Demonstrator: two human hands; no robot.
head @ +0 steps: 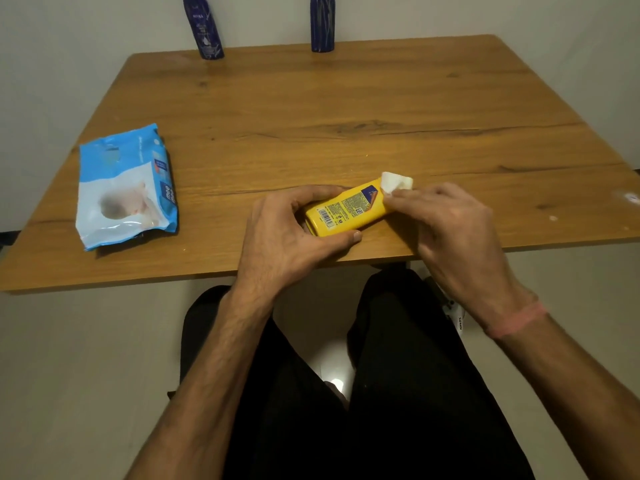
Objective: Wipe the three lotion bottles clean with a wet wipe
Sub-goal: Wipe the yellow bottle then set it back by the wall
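Note:
A yellow lotion bottle [346, 211] lies tilted just above the near edge of the wooden table [346, 109], its barcode side up. My left hand [294, 237] grips its lower end, thumb underneath and fingers over the top. My right hand [446, 223] pinches a white wet wipe [394, 183] against the bottle's upper end. Two dark blue lotion bottles stand upright at the far edge against the wall, one at the left [204, 26] and one further right [322, 22]; their tops are cut off by the frame.
A blue and white wet wipe pack [124, 188] lies flat on the table's left side. A few white specks [630, 197] mark the table's right edge. My legs in black trousers [398, 393] are below the near edge.

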